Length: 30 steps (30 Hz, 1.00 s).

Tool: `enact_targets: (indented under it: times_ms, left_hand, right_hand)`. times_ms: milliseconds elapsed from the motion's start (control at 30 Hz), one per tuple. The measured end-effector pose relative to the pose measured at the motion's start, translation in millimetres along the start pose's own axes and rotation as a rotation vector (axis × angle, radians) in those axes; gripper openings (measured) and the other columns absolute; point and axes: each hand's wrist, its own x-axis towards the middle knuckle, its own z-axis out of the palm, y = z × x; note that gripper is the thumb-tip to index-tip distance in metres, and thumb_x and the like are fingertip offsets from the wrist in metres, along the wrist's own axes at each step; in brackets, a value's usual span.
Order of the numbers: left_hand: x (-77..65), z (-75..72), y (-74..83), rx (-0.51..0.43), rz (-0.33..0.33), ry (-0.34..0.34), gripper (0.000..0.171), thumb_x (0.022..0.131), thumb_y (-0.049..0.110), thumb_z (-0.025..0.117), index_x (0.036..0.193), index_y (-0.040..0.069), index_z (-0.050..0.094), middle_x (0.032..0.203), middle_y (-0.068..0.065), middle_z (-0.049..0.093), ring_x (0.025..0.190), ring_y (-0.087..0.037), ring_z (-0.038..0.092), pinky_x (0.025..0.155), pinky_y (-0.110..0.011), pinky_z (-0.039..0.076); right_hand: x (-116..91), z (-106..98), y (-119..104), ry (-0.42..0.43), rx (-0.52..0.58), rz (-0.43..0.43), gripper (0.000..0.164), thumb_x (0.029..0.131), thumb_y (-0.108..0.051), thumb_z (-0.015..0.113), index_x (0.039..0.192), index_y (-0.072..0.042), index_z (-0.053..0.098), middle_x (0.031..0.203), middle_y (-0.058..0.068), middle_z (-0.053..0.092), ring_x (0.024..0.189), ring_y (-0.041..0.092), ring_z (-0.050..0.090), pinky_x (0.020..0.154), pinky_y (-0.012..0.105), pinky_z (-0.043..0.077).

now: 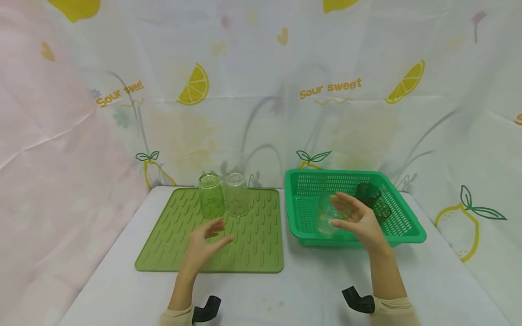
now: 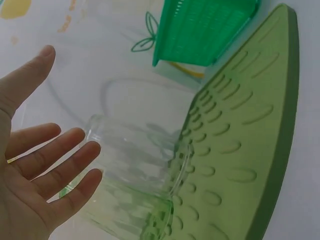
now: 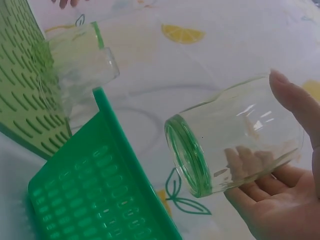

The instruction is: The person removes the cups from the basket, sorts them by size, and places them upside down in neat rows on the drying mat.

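My right hand (image 1: 359, 222) grips a clear glass (image 3: 227, 117) round its side, thumb on one side and fingers on the other. The glass lies tilted over the left part of the green basket (image 1: 294, 213) in the head view, and its thick greenish base faces the right wrist camera. With fingers spread and nothing in its grasp, my left hand (image 1: 204, 244) hovers over the green drying mat (image 1: 253, 253). A green glass (image 1: 211, 199) and a clear glass (image 1: 237, 197) stand side by side at the mat's back edge, beyond the left fingers.
In the basket's right part sit a dark glass (image 1: 368, 194) and a greenish glass (image 1: 382, 210), partly behind my right hand. Mat and basket stand next to each other on a white-covered table (image 1: 285, 296). A lemon-print curtain (image 1: 253, 113) hangs behind them.
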Motion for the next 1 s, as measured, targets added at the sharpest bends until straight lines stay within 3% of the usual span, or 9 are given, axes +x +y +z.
enact_targets:
  times_ms: [133,300,533,800,1000]
  left_hand:
    - [4.7,7.6,9.5,-0.05,0.033,-0.02,0.056,0.073,0.014,0.08,0.122,-0.003,0.059,0.106,-0.014,0.068,0.097,-0.027,0.065,0.084,-0.041,0.054]
    - [8.9,15.9,26.4,-0.115,0.028,-0.053,0.054,0.074,0.011,0.08,0.122,-0.003,0.059,0.106,-0.015,0.068,0.098,-0.031,0.064,0.086,-0.044,0.053]
    - [14.9,29.9,33.6,-0.159,0.052,-0.093,0.056,0.073,0.013,0.081,0.122,-0.001,0.059,0.106,-0.012,0.069,0.099,-0.029,0.064,0.087,-0.044,0.052]
    - [19.7,45.4,44.4,-0.237,0.11,-0.14,0.051,0.075,0.009,0.079,0.121,-0.004,0.059,0.105,-0.015,0.068,0.098,-0.033,0.064,0.086,-0.039,0.054]
    - [23.1,56.9,53.4,-0.312,0.11,-0.195,0.05,0.076,0.008,0.078,0.122,-0.002,0.059,0.109,-0.016,0.067,0.102,-0.031,0.063,0.088,-0.046,0.052]
  right_hand:
    - [2.8,4.7,2.6,-0.011,-0.004,-0.003,0.065,0.078,0.019,0.061,0.137,0.005,0.04,0.128,-0.001,0.058,0.119,0.009,0.053,0.1,0.026,0.042]
    - [6.2,12.6,6.3,-0.026,-0.01,0.015,0.066,0.078,0.016,0.064,0.138,0.005,0.039,0.128,-0.003,0.057,0.12,0.008,0.052,0.099,0.025,0.044]
    - [9.6,26.4,12.9,-0.069,0.006,0.03,0.068,0.078,0.013,0.066,0.139,0.006,0.037,0.129,-0.003,0.057,0.122,0.008,0.051,0.096,0.024,0.047]
    - [11.0,37.8,19.3,-0.111,0.019,0.011,0.069,0.077,0.011,0.068,0.138,0.007,0.038,0.129,-0.002,0.056,0.122,0.009,0.05,0.101,0.023,0.042]
    - [12.1,46.6,21.6,-0.143,-0.008,0.021,0.072,0.077,0.005,0.072,0.137,0.013,0.033,0.131,0.0,0.055,0.123,0.008,0.049,0.104,0.023,0.039]
